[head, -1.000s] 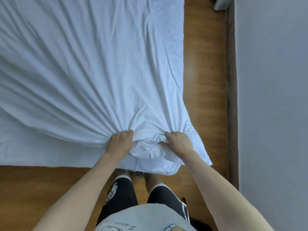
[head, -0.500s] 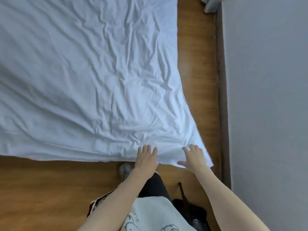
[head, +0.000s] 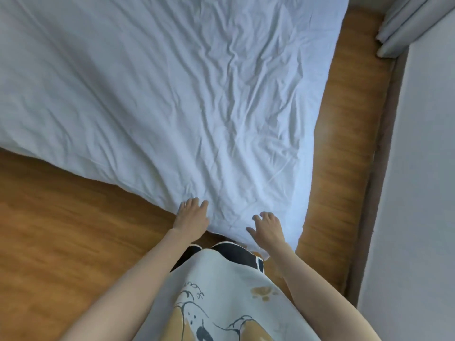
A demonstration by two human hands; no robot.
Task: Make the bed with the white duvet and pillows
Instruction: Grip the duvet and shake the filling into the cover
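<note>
Grip released: both hands — left hand [head: 191, 216], right hand [head: 267, 227] — now lie spread and flat on the near right corner of the white duvet [head: 172, 94]. Bunched folds gone — corner placed; smoothing judged underway.

Both hands flat on white duvet [head: 172, 94] corner; left hand [head: 191, 216], right hand [head: 267, 227]; wood floor [head: 61, 217].
</note>
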